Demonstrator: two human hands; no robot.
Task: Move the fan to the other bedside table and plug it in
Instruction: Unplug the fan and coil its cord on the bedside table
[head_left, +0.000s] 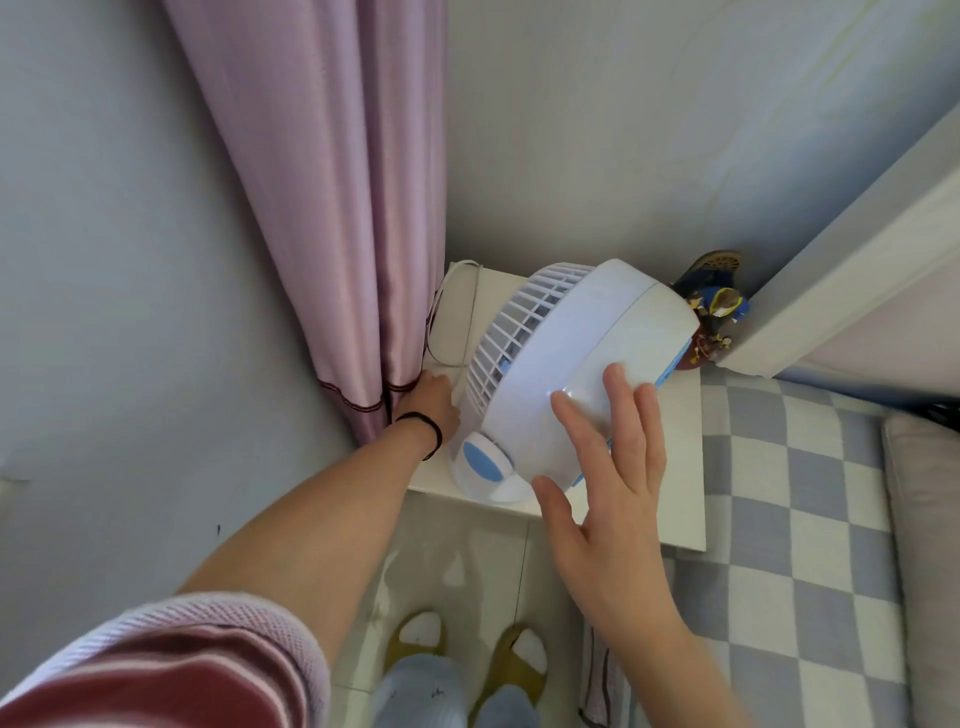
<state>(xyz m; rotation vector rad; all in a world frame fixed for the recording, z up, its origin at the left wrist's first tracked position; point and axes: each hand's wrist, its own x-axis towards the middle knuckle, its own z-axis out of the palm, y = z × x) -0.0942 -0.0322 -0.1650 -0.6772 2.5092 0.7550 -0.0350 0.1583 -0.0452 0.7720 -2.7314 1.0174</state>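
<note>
White fan (566, 364) tilts on desk (680, 467) under my open right hand (613, 467); left hand (428, 402), grip unclear, should free cord (470, 312) before I lift.

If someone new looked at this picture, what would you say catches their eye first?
The white and blue fan dominates the centre, tilted on the white bedside table, with the right hand spread against its housing. The left hand reaches past it toward the pink curtain, near a white cord. A small figurine stands in the corner behind the fan.

Curtain (332, 208) left — figurine (714, 312) right
</note>
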